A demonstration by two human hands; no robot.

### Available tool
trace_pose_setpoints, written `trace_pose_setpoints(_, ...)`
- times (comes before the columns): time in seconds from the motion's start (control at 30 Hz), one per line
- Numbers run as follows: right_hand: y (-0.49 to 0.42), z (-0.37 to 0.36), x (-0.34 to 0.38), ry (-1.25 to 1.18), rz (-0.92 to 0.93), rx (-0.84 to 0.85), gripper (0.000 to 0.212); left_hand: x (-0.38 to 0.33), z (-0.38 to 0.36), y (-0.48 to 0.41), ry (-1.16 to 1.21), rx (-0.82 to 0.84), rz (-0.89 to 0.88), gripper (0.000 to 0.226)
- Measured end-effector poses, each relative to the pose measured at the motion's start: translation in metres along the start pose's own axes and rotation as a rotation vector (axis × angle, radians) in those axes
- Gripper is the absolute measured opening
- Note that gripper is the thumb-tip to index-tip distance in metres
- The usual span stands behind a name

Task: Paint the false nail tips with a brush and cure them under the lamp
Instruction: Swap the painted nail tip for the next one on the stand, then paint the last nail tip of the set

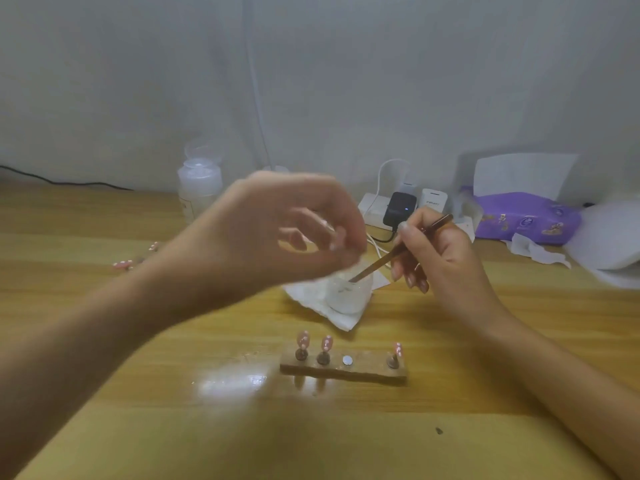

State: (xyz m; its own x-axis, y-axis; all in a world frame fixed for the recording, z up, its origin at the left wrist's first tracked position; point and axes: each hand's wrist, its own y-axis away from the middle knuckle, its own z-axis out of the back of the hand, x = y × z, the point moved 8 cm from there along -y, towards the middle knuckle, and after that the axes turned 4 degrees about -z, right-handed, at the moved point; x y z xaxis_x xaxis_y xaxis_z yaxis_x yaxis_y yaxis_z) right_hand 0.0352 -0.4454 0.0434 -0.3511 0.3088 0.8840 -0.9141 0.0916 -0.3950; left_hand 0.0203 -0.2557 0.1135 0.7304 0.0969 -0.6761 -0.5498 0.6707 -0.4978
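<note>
My right hand (440, 258) grips a thin brown brush (388, 258), whose tip dips into a small clear glass cup (346, 299) standing on a white tissue (311, 299). My left hand (277, 233) hovers blurred above and left of the cup with its fingers curled; whether it holds anything is unclear. Near the front, a wooden holder (343, 370) carries three pink false nail tips on pegs: two at its left (303, 341) (326, 342) and one at its right (398, 349). A bare metal disc (347, 359) sits between them.
Loose pink nail tips (123, 265) lie on the wooden table at the left. A clear bottle (199, 188) stands at the back, with a power strip and black charger (400, 206) beside it. A purple wipes pack (526, 220) and crumpled tissue (536, 252) are at the right.
</note>
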Motion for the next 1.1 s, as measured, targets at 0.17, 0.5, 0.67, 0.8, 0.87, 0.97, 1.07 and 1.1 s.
trace_pose_setpoints(0.17, -0.004, -0.005, -0.003, 0.025, -0.027, 0.046, 0.026, 0.054, 0.012, -0.012, 0.341, -0.025, 0.152, 0.005)
trace_pose_setpoints(0.5, 0.006, 0.021, -0.026, -0.296, -0.134, -0.214, 0.027, 0.105, -0.004, 0.004, 0.31, -0.221, 0.223, 0.012)
trace_pose_setpoints(0.67, 0.01, 0.024, -0.043, -0.379, -0.219, -0.259, 0.025, 0.12, -0.011, 0.016, 0.308, -0.289, 0.348, 0.011)
trace_pose_setpoints(0.8, 0.012, 0.024, -0.049, -0.442, -0.268, -0.268, 0.025, 0.125, -0.012, 0.019, 0.313, -0.292, 0.374, 0.005)
trace_pose_setpoints(0.87, 0.012, 0.023, -0.049, -0.466, -0.283, -0.278, 0.026, 0.124, -0.013, 0.02, 0.28, -0.296, 0.346, 0.003)
trace_pose_setpoints(0.97, 0.012, 0.024, -0.05, -0.488, -0.313, -0.298, 0.024, 0.115, -0.014, 0.017, 0.089, -0.252, 0.238, 0.018)
trace_pose_setpoints(1.07, 0.012, 0.025, -0.052, -0.501, -0.329, -0.297, 0.019, 0.109, -0.017, 0.017, -0.081, -0.215, 0.158, 0.027)
trace_pose_setpoints(1.1, 0.012, 0.025, -0.052, -0.507, -0.331, -0.294, 0.017, 0.11, -0.018, 0.017, -0.092, -0.216, 0.156, 0.026)
